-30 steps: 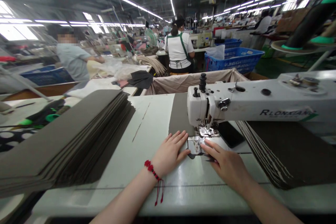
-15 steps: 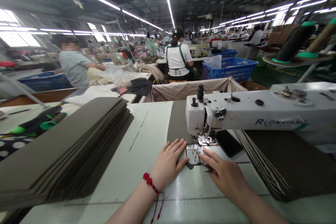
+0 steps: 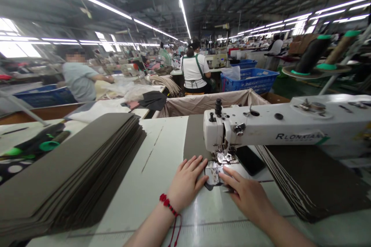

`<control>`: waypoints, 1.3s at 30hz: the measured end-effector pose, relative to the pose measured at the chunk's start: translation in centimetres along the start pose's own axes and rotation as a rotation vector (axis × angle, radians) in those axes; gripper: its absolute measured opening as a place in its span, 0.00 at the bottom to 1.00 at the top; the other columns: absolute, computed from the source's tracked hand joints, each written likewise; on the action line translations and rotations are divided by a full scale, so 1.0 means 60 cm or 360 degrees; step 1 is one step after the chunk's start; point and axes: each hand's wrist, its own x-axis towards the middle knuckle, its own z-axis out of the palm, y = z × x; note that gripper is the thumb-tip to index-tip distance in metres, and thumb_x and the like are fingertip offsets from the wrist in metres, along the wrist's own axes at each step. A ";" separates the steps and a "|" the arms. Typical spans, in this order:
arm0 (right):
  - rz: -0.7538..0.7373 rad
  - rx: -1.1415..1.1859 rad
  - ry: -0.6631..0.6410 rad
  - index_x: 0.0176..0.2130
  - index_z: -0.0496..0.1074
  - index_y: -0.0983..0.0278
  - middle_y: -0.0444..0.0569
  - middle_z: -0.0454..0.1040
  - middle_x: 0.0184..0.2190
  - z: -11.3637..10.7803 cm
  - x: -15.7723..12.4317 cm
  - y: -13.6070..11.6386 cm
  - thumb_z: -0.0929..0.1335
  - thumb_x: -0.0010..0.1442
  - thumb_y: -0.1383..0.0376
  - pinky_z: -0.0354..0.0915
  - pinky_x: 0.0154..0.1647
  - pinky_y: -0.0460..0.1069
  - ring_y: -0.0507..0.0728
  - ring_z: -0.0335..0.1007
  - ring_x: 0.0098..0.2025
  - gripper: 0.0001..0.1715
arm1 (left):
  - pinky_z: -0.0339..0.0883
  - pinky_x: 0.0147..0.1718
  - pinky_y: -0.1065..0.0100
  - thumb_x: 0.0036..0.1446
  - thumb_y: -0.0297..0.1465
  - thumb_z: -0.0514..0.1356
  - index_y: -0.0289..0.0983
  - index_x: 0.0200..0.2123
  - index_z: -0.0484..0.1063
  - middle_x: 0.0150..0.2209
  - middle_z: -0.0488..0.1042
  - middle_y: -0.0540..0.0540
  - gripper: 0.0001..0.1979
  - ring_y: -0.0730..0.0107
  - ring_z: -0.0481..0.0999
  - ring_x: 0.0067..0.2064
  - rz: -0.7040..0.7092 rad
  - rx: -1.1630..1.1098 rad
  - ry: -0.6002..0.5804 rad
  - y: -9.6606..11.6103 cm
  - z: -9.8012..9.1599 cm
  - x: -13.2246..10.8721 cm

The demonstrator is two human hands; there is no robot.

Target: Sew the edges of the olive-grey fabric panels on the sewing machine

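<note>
**Taupe fabric strip (image 3: pixel 195 139) at the steel presser foot (image 3: pixel 226 158) of a lockstitch sewing machine (image 3: pixel 216 131)**

The strip lies flat and straight on the white machine table (image 3: pixel 165 150), running from the table's far edge toward the operator's side, just left of the machine head. Its near end meets the presser foot and a polished metal plate (image 3: pixel 213 173), which sits directly in front of the foot. A dark fabric edge (image 3: pixel 210 187) shows just past the plate's lower corner. The needle is too small to make out.
</note>
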 end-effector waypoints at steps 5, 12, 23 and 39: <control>0.0038 0.0046 -0.0001 0.60 0.62 0.48 0.42 0.60 0.64 -0.001 0.001 -0.003 0.63 0.52 0.73 0.66 0.51 0.54 0.59 0.71 0.51 0.39 | 0.55 0.61 0.51 0.66 0.46 0.48 0.53 0.65 0.51 0.65 0.57 0.51 0.25 0.57 0.57 0.65 0.0022 0.0032 0.0051 -0.007 0.009 -0.001; 0.0046 0.0069 0.0006 0.59 0.62 0.46 0.39 0.60 0.64 -0.011 0.008 -0.009 0.65 0.53 0.68 0.65 0.52 0.51 0.59 0.70 0.52 0.35 | 0.59 0.59 0.52 0.65 0.45 0.50 0.56 0.64 0.52 0.63 0.60 0.52 0.25 0.57 0.60 0.63 0.0075 0.0072 0.0097 -0.036 0.031 0.008; 0.0060 0.0066 0.0054 0.57 0.65 0.48 0.41 0.63 0.61 -0.031 0.005 -0.021 0.65 0.57 0.64 0.65 0.49 0.51 0.59 0.70 0.51 0.29 | 0.54 0.60 0.48 0.66 0.43 0.49 0.55 0.63 0.55 0.65 0.56 0.52 0.23 0.57 0.54 0.66 0.0054 0.0028 0.0161 -0.042 0.040 0.015; 0.0229 0.0277 0.0063 0.55 0.66 0.57 0.48 0.72 0.51 -0.076 -0.097 -0.020 0.63 0.59 0.69 0.64 0.45 0.52 0.59 0.72 0.45 0.24 | 0.58 0.60 0.49 0.60 0.27 0.47 0.33 0.62 0.56 0.63 0.58 0.35 0.26 0.50 0.58 0.64 -0.0425 0.0356 0.0203 -0.093 0.014 -0.207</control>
